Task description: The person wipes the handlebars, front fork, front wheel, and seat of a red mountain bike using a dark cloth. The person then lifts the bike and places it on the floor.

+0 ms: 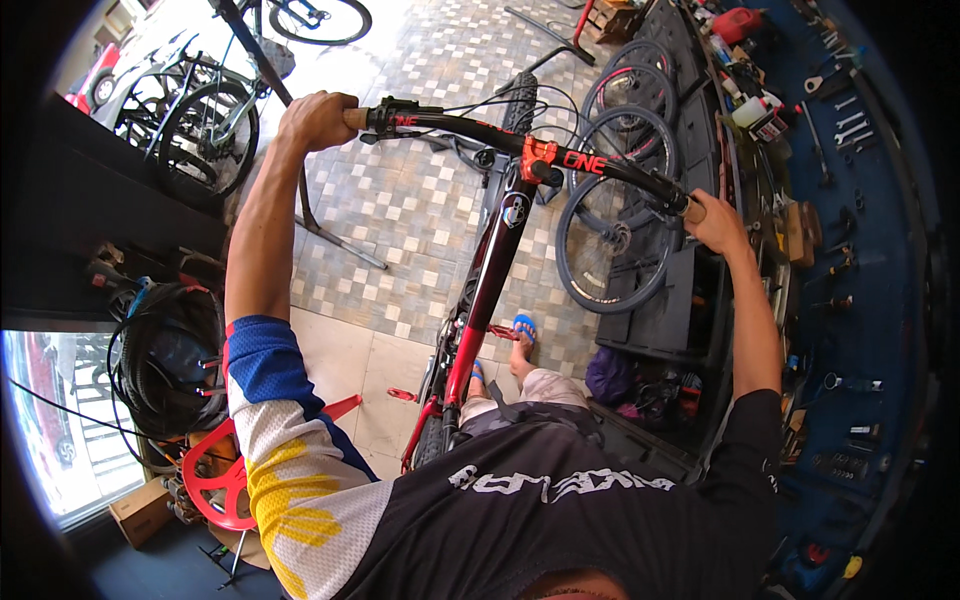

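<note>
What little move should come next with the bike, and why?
Maybe roll the bike gently forward, I think: the left hand and right hand each grip one end of the handlebar, and the feet stand beside the frame, on its right.

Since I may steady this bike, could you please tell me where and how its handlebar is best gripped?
Probably by the tan grips at both ends of the handlebar, one hand each, from behind: it spans wide, and the orange-red stem clamps its middle. The left hand and right hand hold there.
</note>
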Available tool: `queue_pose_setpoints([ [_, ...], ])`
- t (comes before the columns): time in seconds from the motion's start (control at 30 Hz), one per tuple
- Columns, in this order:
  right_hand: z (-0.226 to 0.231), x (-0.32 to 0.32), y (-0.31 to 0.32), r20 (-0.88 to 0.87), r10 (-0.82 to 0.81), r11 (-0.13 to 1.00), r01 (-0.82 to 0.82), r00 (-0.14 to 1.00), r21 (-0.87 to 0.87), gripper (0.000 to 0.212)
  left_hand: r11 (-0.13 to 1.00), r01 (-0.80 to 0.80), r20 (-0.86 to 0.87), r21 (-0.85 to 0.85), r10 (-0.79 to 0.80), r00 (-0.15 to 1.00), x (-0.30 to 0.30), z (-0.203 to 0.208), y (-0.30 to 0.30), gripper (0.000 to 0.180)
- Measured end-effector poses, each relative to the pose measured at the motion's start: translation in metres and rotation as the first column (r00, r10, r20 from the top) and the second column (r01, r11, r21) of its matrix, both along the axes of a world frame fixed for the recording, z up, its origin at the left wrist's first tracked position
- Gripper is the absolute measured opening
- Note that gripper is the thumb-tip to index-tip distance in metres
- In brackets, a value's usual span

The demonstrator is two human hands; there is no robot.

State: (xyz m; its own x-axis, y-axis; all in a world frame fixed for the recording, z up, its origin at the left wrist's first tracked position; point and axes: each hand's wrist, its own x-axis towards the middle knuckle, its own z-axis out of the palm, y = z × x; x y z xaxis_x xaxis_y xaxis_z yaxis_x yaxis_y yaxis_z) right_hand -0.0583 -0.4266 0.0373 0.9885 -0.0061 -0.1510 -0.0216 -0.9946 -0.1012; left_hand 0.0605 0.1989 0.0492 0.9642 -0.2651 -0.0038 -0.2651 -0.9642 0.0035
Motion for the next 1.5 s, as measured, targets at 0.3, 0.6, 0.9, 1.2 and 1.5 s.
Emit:
queue_pose_setpoints([
  [0.3, 0.003, -0.006, 0.004, -0.041, -0.045, 0.999, 0.045, 0.998, 0.015, 0.045, 0.999, -0.030, 0.006, -0.011, 0.030, 1.000, -0.010, 0.000, 0.004, 0.035],
  [0.6, 0.012, 0.005, 0.017, 0.015, -0.027, 0.999, 0.027, 1.000, -0.030, 0.031, 0.998, -0.058, 0.015, -0.006, 0.058, 0.998, -0.005, 0.000, 0.005, 0.037],
  [0.9, 0.008, -0.001, 0.014, 0.000, -0.055, 0.998, 0.055, 0.999, 0.010, 0.035, 1.000, -0.029, -0.023, 0.008, 0.030, 0.999, 0.009, 0.005, 0.005, 0.034],
  [1.2, 0.007, 0.008, 0.000, -0.119, -0.008, 0.998, 0.015, 0.993, 0.057, 0.041, 1.000, -0.024, -0.027, 0.002, 0.024, 0.999, -0.002, 0.007, -0.005, 0.033],
  [1.5, 0.015, 0.045, -0.038, -0.306, 0.151, 0.981, -0.104, 0.940, 0.166, 0.043, 0.998, 0.057, -0.317, 0.000, -0.053, 0.947, 0.004, 0.016, -0.017, 0.037],
])
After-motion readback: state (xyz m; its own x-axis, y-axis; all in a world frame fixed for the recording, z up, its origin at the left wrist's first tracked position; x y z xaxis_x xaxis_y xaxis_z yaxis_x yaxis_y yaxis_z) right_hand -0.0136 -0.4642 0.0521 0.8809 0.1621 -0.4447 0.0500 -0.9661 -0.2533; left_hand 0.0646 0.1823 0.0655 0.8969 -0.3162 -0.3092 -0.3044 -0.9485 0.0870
